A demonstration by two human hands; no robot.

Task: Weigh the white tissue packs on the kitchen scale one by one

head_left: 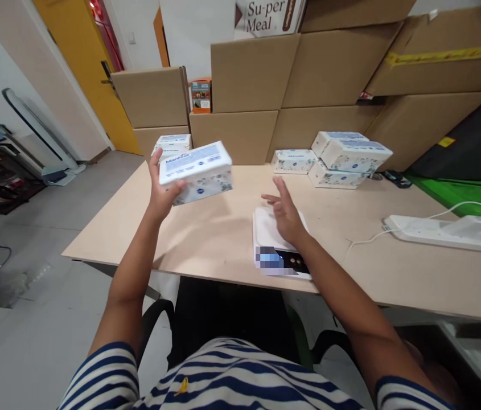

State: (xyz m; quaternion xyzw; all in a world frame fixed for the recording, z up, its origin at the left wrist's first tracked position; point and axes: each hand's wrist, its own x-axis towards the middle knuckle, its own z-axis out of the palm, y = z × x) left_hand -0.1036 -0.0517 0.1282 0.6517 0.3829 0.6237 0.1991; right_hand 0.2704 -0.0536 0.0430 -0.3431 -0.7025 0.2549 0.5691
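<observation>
My left hand grips the near left end of a white tissue pack with blue print, held tilted above the table's left half. Its thumb lies on the front face. Over a white digital scale hovers my right hand, holding nothing, its fingers apart. The scale's plate carries no pack, and its display is blurred out. Behind the held pack, more tissue packs sit at the table's back left. Several others are stacked at the back right, among them an upper pack and a single lower pack.
Cardboard boxes form a wall along the back of the wooden table, with a small orange box between them. A white power strip and its cable lie at the right. A black chair stands at the front edge.
</observation>
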